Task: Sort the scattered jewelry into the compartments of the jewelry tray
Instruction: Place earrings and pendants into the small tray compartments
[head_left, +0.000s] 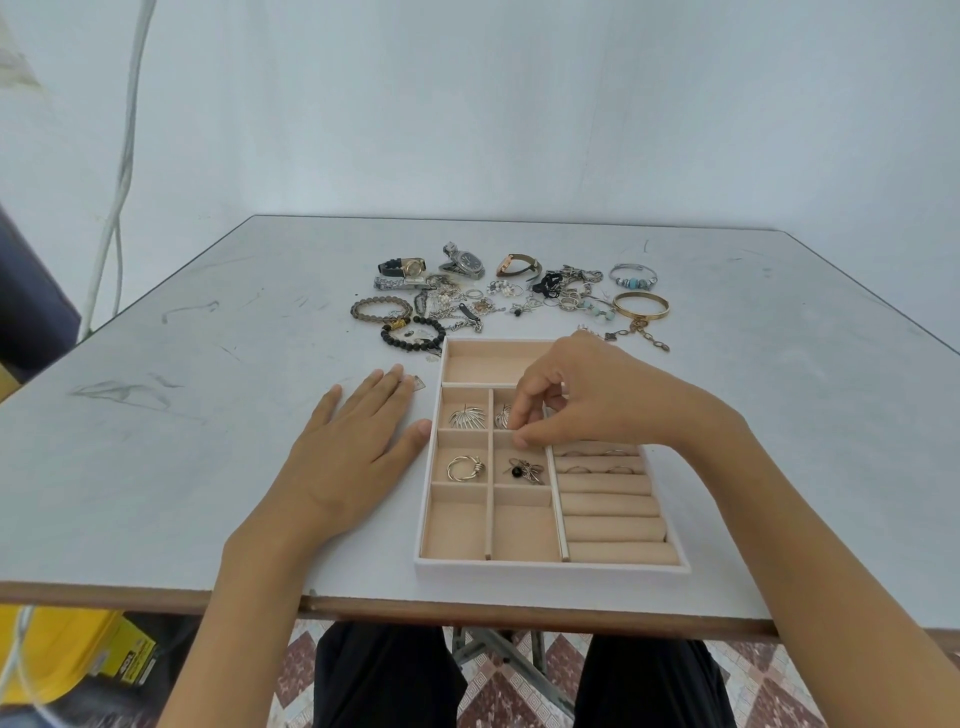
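Observation:
A beige jewelry tray (550, 565) with small square compartments and ring rolls sits near the table's front edge. A silver fan-shaped earring (467, 417) lies in the top-left small compartment. Its twin (503, 415) is in the compartment beside it, pinched by the fingertips of my right hand (582, 400). Below lie a twisted silver ring (464, 468) and a silver brooch with a black bead (524, 470). Thin rings (597, 469) sit in the upper ring rolls. My left hand (353, 447) rests flat on the table, touching the tray's left wall. Scattered jewelry (514, 296) lies beyond the tray.
In the pile are watches (462, 261), a grey bead bracelet (382, 310), a black bead bracelet (413, 335), a gold bangle (640, 305) and a blue bead bracelet (632, 277). A small clear piece (418, 383) lies at my left fingertips. A yellow box (67, 649) sits below the table.

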